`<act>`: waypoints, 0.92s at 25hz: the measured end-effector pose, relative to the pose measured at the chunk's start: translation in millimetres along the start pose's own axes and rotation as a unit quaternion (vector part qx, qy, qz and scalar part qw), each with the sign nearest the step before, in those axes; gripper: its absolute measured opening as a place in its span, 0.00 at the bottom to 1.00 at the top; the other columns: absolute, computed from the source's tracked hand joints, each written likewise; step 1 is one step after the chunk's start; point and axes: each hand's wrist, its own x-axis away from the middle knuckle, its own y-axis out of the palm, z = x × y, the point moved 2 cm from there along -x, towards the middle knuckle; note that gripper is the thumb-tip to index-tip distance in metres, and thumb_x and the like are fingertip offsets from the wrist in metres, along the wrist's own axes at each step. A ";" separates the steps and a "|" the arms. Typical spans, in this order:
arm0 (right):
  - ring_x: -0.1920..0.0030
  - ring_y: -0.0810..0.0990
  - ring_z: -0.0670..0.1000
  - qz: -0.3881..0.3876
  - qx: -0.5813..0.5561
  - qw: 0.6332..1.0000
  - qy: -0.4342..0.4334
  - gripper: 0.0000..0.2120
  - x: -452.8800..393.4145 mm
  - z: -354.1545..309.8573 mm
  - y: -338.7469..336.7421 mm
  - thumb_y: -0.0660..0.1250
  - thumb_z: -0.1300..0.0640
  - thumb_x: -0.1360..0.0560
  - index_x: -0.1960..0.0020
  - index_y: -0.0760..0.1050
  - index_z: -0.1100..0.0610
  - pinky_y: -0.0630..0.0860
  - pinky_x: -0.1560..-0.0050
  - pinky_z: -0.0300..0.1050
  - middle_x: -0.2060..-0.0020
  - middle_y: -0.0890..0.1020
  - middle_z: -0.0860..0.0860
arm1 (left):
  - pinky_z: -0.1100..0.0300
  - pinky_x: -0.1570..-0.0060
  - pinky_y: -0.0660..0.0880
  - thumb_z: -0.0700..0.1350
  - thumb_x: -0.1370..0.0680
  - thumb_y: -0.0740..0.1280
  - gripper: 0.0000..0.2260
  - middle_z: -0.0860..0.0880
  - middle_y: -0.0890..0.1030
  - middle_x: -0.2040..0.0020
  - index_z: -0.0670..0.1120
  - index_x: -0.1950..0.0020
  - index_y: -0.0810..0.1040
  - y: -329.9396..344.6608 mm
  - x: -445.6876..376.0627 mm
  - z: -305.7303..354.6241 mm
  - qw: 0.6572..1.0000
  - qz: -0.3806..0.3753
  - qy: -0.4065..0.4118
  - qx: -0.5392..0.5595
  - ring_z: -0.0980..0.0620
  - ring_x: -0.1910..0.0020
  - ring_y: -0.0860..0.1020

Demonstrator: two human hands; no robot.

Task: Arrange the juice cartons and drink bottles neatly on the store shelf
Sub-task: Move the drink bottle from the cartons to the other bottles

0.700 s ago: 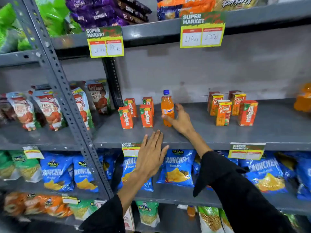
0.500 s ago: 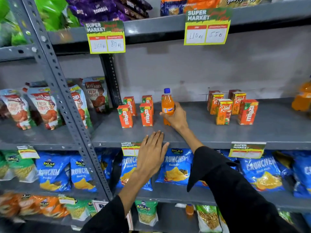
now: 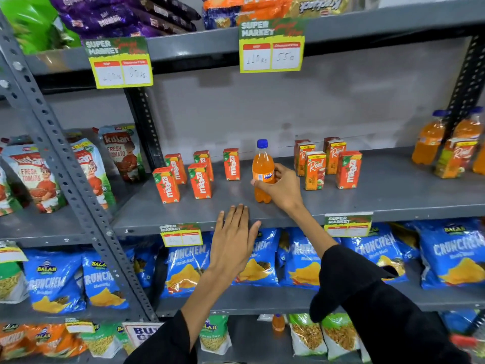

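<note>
Gripping the orange Fanta bottle (image 3: 262,171) around its label, the right hand (image 3: 282,189) holds it upright on the grey middle shelf (image 3: 393,190), between the Maaza cartons (image 3: 199,184) and the Real cartons (image 3: 315,170). The left hand (image 3: 233,239) lies open, fingers spread flat at the shelf's front edge.

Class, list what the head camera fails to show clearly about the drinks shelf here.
- Left price tag: handwritten figures too blurred to read.
- Fanta bottle: right side of its label hidden by the right hand.
- Big orange bottles: partly hidden by the dark upright, one cut off by the right edge.
</note>
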 end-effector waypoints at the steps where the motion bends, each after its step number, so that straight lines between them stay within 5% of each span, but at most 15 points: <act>1: 0.48 0.82 0.46 0.001 0.004 1.000 0.002 0.29 4.4 4.3 -20.1 0.79 0.49 0.33 0.36 0.75 0.57 0.79 0.47 0.39 0.42 0.83 0.52 | 0.44 0.26 0.65 0.59 0.16 0.42 0.31 0.43 0.76 0.29 0.41 0.28 0.71 -0.3 -1.7 17.6 1.000 0.002 0.008 0.006 0.45 0.27 0.70; 8: 0.55 0.83 0.40 0.046 0.042 0.998 -0.004 0.23 8.4 43.1 -189.3 0.80 0.51 0.36 0.44 0.79 0.55 0.81 0.48 0.40 0.54 0.85 0.46 | 0.45 0.28 0.65 0.64 0.19 0.39 0.37 0.42 0.77 0.30 0.41 0.30 0.73 -0.6 -27.1 154.7 0.997 0.008 0.022 0.079 0.44 0.28 0.72; 14: 0.54 0.85 0.48 0.104 0.075 0.991 0.040 0.25 -10.1 102.0 -321.6 0.79 0.45 0.38 0.46 0.79 0.55 0.82 0.47 0.50 0.54 0.86 0.49 | 0.45 0.28 0.65 0.63 0.19 0.42 0.34 0.42 0.77 0.31 0.40 0.31 0.73 6.4 -60.2 255.8 0.996 -0.005 0.037 0.080 0.43 0.30 0.72; 18: 0.58 0.83 0.49 0.114 0.060 0.990 0.051 0.18 -24.0 121.4 -366.3 0.78 0.57 0.31 0.45 0.77 0.59 0.81 0.52 0.44 0.54 0.84 0.52 | 0.44 0.28 0.65 0.63 0.19 0.42 0.35 0.42 0.76 0.29 0.40 0.29 0.72 19.6 -63.9 279.6 0.997 -0.008 0.040 0.065 0.43 0.28 0.70; 21: 0.55 0.79 0.48 0.117 0.057 0.990 0.060 0.20 -33.4 130.3 -373.6 0.76 0.58 0.29 0.40 0.75 0.60 0.76 0.53 0.37 0.52 0.82 0.51 | 0.45 0.25 0.61 0.65 0.20 0.34 0.40 0.43 0.71 0.25 0.41 0.25 0.68 26.7 -63.0 280.2 0.998 -0.022 0.036 0.037 0.45 0.24 0.66; 23: 0.52 0.79 0.49 0.120 0.059 0.989 0.065 0.21 -39.8 137.6 -371.2 0.75 0.56 0.28 0.38 0.74 0.59 0.76 0.49 0.41 0.48 0.82 0.54 | 0.45 0.23 0.59 0.65 0.21 0.30 0.42 0.44 0.69 0.23 0.42 0.23 0.65 29.2 -64.5 280.9 0.999 -0.028 0.037 0.021 0.46 0.23 0.63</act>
